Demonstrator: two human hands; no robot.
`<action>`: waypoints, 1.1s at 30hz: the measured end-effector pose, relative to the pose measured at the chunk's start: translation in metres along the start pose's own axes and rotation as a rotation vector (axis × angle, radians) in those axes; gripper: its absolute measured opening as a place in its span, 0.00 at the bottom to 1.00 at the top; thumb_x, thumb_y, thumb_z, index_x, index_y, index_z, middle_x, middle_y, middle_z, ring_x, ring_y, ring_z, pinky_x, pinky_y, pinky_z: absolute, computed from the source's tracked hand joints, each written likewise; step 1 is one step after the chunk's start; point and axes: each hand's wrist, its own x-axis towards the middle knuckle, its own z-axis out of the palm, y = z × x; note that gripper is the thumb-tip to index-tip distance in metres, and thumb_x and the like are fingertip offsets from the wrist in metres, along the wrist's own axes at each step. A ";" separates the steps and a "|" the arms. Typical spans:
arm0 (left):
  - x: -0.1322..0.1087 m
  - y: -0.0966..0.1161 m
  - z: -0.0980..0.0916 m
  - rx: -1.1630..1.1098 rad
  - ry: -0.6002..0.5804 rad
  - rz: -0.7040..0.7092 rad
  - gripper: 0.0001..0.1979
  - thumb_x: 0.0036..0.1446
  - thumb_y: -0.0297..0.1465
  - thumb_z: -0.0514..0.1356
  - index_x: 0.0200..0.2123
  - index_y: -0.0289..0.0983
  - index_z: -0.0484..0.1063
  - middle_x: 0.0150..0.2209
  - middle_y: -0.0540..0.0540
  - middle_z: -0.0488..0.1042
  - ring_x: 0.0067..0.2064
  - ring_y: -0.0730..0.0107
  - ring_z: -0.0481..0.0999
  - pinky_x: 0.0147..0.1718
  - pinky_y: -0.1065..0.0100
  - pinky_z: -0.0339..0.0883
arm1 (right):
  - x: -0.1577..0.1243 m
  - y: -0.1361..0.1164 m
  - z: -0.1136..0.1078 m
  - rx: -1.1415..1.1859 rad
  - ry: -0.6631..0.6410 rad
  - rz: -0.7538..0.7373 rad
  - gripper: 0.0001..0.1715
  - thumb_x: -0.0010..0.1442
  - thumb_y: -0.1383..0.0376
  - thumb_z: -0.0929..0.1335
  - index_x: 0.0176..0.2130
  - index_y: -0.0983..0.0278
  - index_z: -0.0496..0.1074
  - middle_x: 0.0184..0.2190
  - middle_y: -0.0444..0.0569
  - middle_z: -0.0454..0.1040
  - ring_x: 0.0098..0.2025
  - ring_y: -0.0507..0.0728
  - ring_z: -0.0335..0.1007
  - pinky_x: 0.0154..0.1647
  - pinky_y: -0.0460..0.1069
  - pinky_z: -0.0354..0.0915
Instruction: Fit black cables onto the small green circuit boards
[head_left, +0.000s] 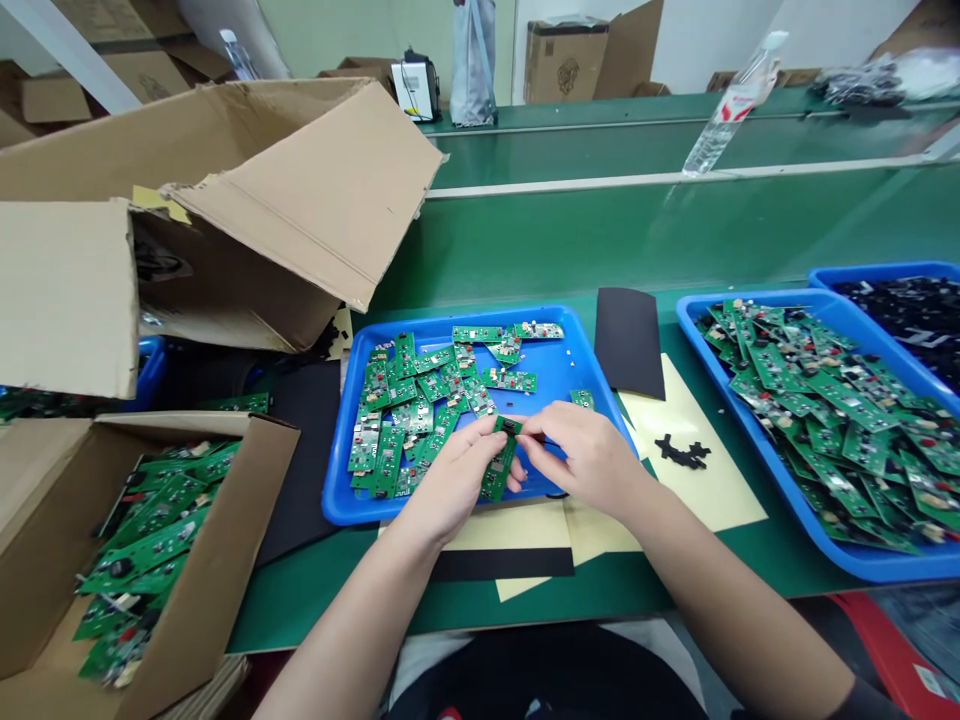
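circuit board (496,475) held over the near part of the blue tray (559,365). left hand (450,475) pinches it, thumb at its left edge, fingers curled round beneath; likely a steadying grip, leaving the far end free. right hand (581,445): thumb and index at that far end, by a small black part (508,426); cannot tell whether this grip pinches it or only touches. long axis runs away from the body, far end leaning slightly right.

outward: loose boards (420,400) lie every which way in the tray, probably kept close for picking. black pieces (682,452) on a yellow sheet (720,500), apparently placed to suit the right hand. farther right on the bench (315,590), a second tray (885,568), heaped with more boards; far left, an open carton (225,540) of them.
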 end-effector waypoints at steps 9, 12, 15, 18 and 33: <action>-0.001 0.000 0.000 -0.023 0.002 -0.026 0.12 0.53 0.33 0.56 0.38 0.31 0.72 0.20 0.50 0.72 0.22 0.73 0.70 0.24 0.72 0.63 | -0.001 0.001 0.001 -0.033 0.044 -0.008 0.13 0.64 0.68 0.61 0.30 0.66 0.70 0.26 0.48 0.75 0.27 0.53 0.67 0.29 0.48 0.62; 0.000 0.000 0.000 -0.043 0.009 -0.035 0.13 0.53 0.32 0.56 0.40 0.31 0.72 0.19 0.50 0.72 0.22 0.73 0.70 0.24 0.72 0.63 | 0.000 0.001 0.001 -0.035 0.072 -0.024 0.13 0.64 0.69 0.61 0.30 0.65 0.69 0.25 0.48 0.74 0.26 0.53 0.66 0.29 0.48 0.62; 0.001 0.000 0.000 -0.065 0.039 -0.021 0.14 0.52 0.31 0.56 0.41 0.31 0.72 0.19 0.51 0.71 0.21 0.74 0.69 0.23 0.73 0.62 | 0.000 0.001 0.001 -0.050 0.085 -0.036 0.12 0.63 0.70 0.61 0.29 0.66 0.69 0.24 0.48 0.74 0.26 0.53 0.66 0.28 0.48 0.61; 0.002 0.000 0.000 -0.080 0.042 -0.012 0.15 0.52 0.31 0.56 0.42 0.31 0.71 0.19 0.52 0.70 0.21 0.75 0.68 0.23 0.73 0.62 | 0.000 0.002 0.002 -0.069 0.083 -0.042 0.12 0.63 0.70 0.61 0.30 0.65 0.69 0.24 0.48 0.74 0.26 0.54 0.66 0.28 0.48 0.61; 0.003 -0.004 0.001 -0.064 -0.015 0.010 0.10 0.55 0.33 0.56 0.38 0.34 0.70 0.19 0.51 0.71 0.21 0.75 0.69 0.23 0.73 0.62 | 0.001 0.004 0.002 -0.224 0.084 -0.094 0.13 0.64 0.70 0.61 0.30 0.66 0.70 0.22 0.48 0.73 0.24 0.54 0.65 0.26 0.48 0.59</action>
